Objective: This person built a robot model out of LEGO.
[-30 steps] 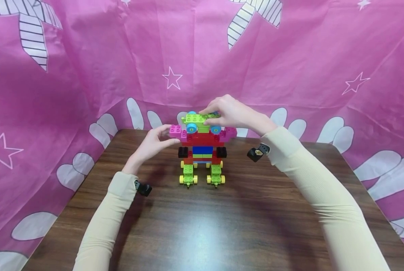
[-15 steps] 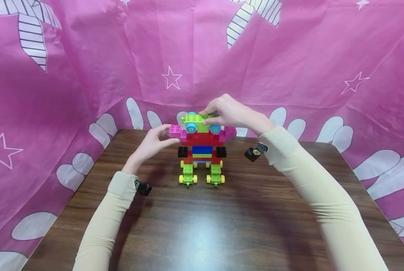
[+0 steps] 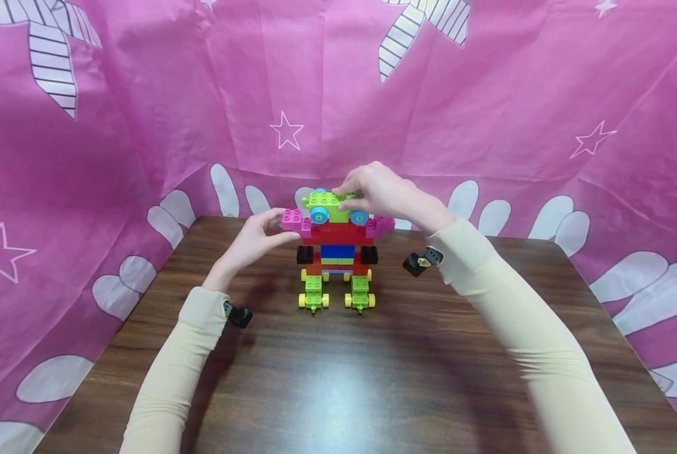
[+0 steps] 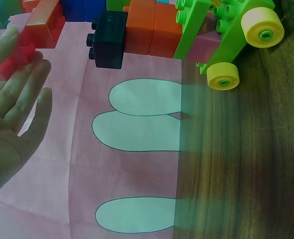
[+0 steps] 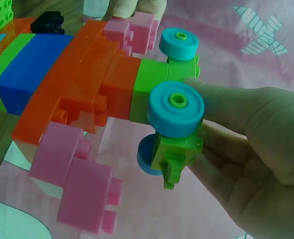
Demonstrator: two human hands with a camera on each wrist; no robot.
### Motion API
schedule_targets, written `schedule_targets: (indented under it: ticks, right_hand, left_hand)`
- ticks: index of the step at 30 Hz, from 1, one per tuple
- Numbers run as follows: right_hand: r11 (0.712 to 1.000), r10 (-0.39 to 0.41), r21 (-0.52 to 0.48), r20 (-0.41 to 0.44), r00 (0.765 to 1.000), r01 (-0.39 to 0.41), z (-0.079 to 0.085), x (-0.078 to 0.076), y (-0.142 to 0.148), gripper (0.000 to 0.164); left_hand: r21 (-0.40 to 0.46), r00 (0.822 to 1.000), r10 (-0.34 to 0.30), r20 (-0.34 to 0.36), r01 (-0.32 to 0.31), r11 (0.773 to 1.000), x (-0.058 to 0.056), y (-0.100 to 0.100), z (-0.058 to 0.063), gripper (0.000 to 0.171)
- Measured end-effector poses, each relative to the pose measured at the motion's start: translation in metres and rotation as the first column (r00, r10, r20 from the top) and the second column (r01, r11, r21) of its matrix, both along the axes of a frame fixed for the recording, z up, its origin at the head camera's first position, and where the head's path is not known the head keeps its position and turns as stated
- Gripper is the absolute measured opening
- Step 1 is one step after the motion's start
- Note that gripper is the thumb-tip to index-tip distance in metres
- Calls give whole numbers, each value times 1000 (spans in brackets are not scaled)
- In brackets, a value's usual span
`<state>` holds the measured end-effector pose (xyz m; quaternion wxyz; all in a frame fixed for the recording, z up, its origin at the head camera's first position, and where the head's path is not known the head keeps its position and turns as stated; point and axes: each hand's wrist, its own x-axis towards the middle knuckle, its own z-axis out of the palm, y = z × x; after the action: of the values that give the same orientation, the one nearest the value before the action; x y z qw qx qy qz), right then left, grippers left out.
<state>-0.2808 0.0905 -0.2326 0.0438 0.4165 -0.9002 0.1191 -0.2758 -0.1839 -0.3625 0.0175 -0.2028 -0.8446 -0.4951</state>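
Note:
A robot-shaped figure of toy building blocks (image 3: 338,234) stands upright on the table, with red and blue bricks in its body. On its top sits a lime-green wheeled block (image 3: 321,199) with light-blue wheels (image 5: 176,107). My right hand (image 3: 375,189) pinches this block between thumb and fingers from the right. At the figure's left side, my left hand (image 3: 256,238) holds the pink brick (image 3: 292,219) of one arm between thumb and fingers. Pink bricks (image 5: 84,194) form the other arm too. Green wheeled feet (image 3: 313,296) with yellow wheels (image 4: 262,35) rest on the wood.
The brown wooden table (image 3: 338,378) reaches toward me in front of the figure. Pink patterned cloth (image 3: 338,94) hangs behind the table and along its sides. Black wrist cameras (image 3: 239,315) are strapped at both cuffs. A black brick (image 4: 110,40) juts from the figure's side.
My right wrist and forearm have shifted slightly left and down, while the fingers stay on the green wheeled block. My left hand keeps its hold on the pink brick.

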Motion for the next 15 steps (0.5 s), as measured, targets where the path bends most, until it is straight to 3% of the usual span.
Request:
schedule_targets:
  ticks: [15]
  right_hand:
    - [1000,16,18,8,1000,-16,-1,-2,1,37]
  left_hand:
    - [-3,1000,-11,-20,11,1000,0,0,0,50]
